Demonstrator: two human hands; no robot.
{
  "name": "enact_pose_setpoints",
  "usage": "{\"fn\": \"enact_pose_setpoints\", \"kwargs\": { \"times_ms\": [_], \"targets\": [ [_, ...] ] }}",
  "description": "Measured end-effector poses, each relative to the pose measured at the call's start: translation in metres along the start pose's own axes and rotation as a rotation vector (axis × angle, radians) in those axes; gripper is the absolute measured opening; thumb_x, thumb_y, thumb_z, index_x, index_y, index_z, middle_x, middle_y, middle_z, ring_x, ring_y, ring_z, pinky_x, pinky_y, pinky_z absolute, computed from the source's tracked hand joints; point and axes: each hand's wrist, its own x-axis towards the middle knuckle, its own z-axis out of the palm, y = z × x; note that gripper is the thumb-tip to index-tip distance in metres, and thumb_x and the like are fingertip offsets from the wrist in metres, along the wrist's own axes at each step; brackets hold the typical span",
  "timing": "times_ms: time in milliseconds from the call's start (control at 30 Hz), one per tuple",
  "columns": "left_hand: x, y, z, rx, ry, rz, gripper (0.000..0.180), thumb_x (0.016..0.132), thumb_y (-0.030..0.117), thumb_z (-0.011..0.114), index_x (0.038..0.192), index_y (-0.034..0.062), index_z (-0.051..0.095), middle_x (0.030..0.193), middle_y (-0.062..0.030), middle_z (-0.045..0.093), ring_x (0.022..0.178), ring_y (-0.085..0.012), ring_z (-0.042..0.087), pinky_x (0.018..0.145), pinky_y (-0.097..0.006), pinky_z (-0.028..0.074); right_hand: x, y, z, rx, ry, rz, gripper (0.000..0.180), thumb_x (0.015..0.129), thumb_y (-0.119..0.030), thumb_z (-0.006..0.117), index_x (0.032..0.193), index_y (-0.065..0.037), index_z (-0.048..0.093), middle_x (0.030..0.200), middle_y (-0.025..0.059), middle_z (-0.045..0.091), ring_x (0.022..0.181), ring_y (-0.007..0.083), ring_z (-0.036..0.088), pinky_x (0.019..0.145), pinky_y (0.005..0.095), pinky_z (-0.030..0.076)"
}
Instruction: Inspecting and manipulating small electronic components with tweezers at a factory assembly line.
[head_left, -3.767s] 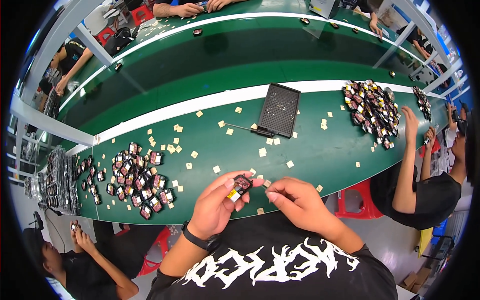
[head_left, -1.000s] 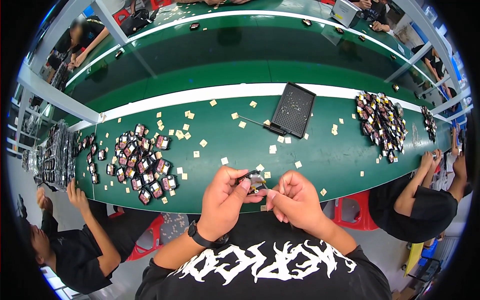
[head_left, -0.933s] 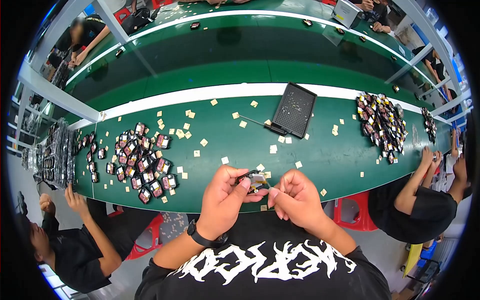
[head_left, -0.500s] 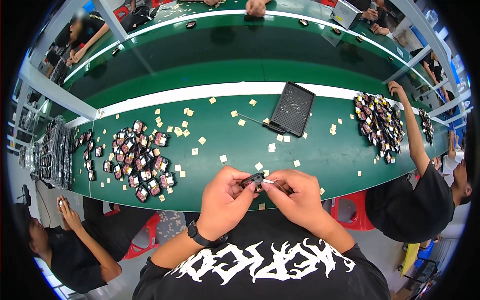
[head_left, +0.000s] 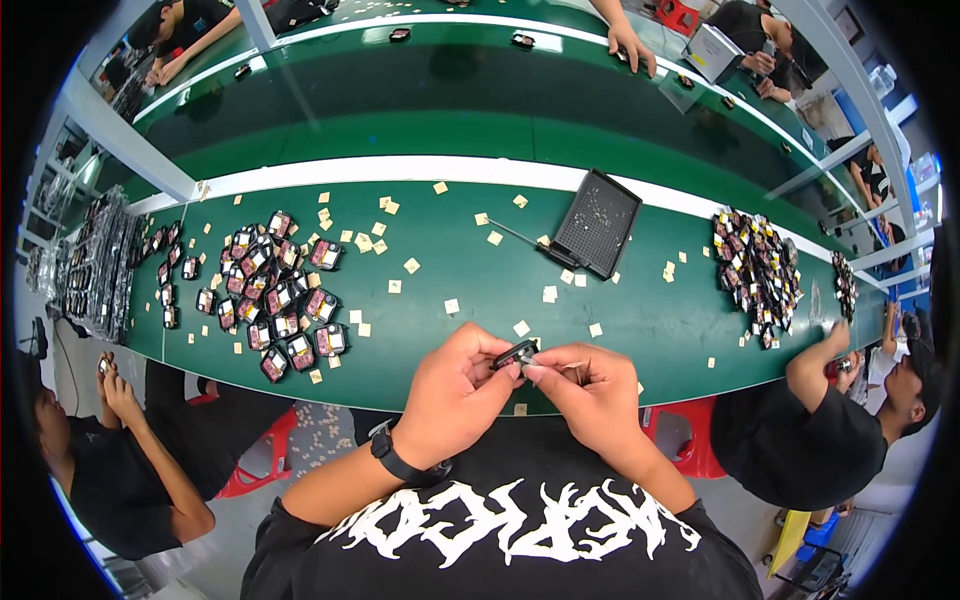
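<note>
My left hand (head_left: 462,385) is closed around a small black plastic case (head_left: 514,354), held tilted above the near edge of the green table. My right hand (head_left: 588,388) has thumb and forefinger pinched together at the right side of the case. Whatever sits in that pinch is too small and covered to name. Past my hands lies a black tray (head_left: 598,222) with many tiny bits in it, and a thin metal rod (head_left: 515,233) reaches out from its left corner.
To the left is a heap of black cases with pink and white faces (head_left: 275,285); another heap (head_left: 755,275) lies at right. Small cream squares (head_left: 451,306) are scattered over the table (head_left: 400,345). Stacked plastic-wrapped trays (head_left: 90,270) stand far left. Co-workers sit on both sides and opposite.
The case in my hands has tilted, and the white piece seen at my right fingertips is now mostly hidden. The right-hand co-worker's arm has drawn back from the far edge. My view has shifted slightly.
</note>
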Motion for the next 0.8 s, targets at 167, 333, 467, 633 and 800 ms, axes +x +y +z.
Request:
{"fn": "enact_pose_setpoints", "kwargs": {
  "times_ms": [167, 333, 467, 633, 800],
  "targets": [
    [0.002, -0.006, -0.003, 0.01, -0.024, 0.019, 0.014, 0.1, -0.007, 0.059, 0.111, -0.0036, 0.052, 0.105, -0.0104, 0.068, 0.095, -0.0088, 0.066, 0.079, -0.025, 0.054, 0.0, 0.007, 0.006, 0.292, 0.029, 0.276, 0.013, 0.093, 0.002, 0.074, 0.105, 0.008, 0.073, 0.095, 0.0093, 0.076, 0.082, 0.0082, 0.068, 0.072, 0.0209, 0.053],
    [0.002, -0.015, -0.01, -0.144, -0.075, -0.028, 0.016, 0.1, -0.008, 0.059, 0.112, -0.0033, 0.051, 0.113, -0.0112, 0.067, 0.101, -0.0115, 0.067, 0.087, -0.027, 0.056, 0.007, 0.013, 0.014, 0.406, 0.047, 0.263, 0.009, 0.091, 0.004, 0.075, 0.099, 0.005, 0.071, 0.092, 0.0083, 0.074, 0.077, 0.0085, 0.067, 0.068, 0.0213, 0.053],
    [0.001, -0.016, -0.014, -0.167, -0.113, -0.025, 0.015, 0.1, -0.008, 0.058, 0.113, -0.0035, 0.052, 0.115, -0.0119, 0.067, 0.105, -0.0137, 0.068, 0.092, -0.028, 0.057, 0.015, 0.019, 0.012, 0.518, 0.099, 0.315, 0.022, 0.089, 0.005, 0.076, 0.103, -0.003, 0.062, 0.079, -0.0002, 0.063, 0.06, 0.0033, 0.052, 0.049, 0.0187, 0.037],
    [0.006, -0.034, -0.028, -0.282, -0.19, -0.162, 0.016, 0.1, -0.006, 0.058, 0.115, -0.0027, 0.053, 0.119, -0.0129, 0.066, 0.11, -0.0167, 0.067, 0.097, -0.033, 0.059, 0.017, 0.027, 0.012, 0.61, -0.019, 0.524, 0.029, 0.088, 0.004, 0.076, 0.107, -0.007, 0.057, 0.076, -0.003, 0.057, 0.054, 0.0009, 0.041, 0.044, 0.0205, 0.022],
    [0.009, -0.036, -0.025, -0.348, -0.136, -0.21, 0.019, 0.1, -0.005, 0.06, 0.118, -0.0023, 0.053, 0.118, -0.0136, 0.067, 0.109, -0.0192, 0.069, 0.097, -0.034, 0.06, 0.019, 0.03, 0.011, 0.57, -0.062, 0.536, 0.021, 0.093, 0.0, 0.072, 0.106, -0.006, 0.058, 0.077, -0.0029, 0.059, 0.053, 0.002, 0.04, 0.045, 0.0209, 0.023]
  ]
}}
